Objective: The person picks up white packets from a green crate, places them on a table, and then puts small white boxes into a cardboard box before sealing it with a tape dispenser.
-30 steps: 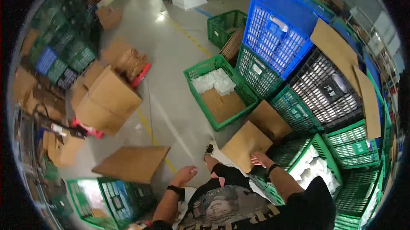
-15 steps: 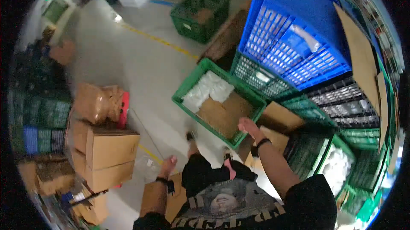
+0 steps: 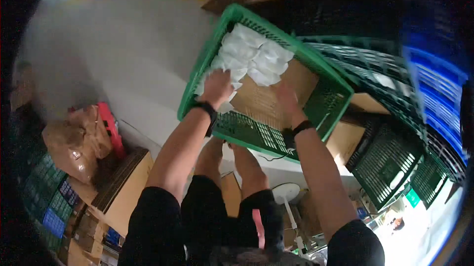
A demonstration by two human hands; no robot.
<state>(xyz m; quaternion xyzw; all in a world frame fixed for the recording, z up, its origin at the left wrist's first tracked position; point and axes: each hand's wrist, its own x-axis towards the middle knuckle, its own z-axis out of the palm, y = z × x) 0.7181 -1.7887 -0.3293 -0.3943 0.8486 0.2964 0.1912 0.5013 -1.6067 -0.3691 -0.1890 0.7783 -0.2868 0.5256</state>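
Observation:
A green plastic crate (image 3: 232, 135) lies in front of me with white plastic-wrapped packets (image 3: 249, 51) in its far left part. A brown cardboard sheet (image 3: 259, 108) covers part of its inside, beside the packets. Over the nearest packets at the left is my left hand (image 3: 218, 87); motion smears its fingers. My right hand (image 3: 287, 99) reaches in over the cardboard sheet, close to the packets' near edge. Its fingers are blurred too, so I cannot see whether either hand grips anything.
Stacked green crates (image 3: 353, 48) and a blue crate (image 3: 442, 83) stand to the right. A brown wrapped bundle (image 3: 74, 140) and a cardboard box (image 3: 128, 187) are at the left. By my legs stands a round white-topped stand (image 3: 286, 192).
Both hands have moved forward into the green crate, the left one from beside my body. My view has come closer to the crate, and the cardboard sheet appears shifted or uncovered differently.

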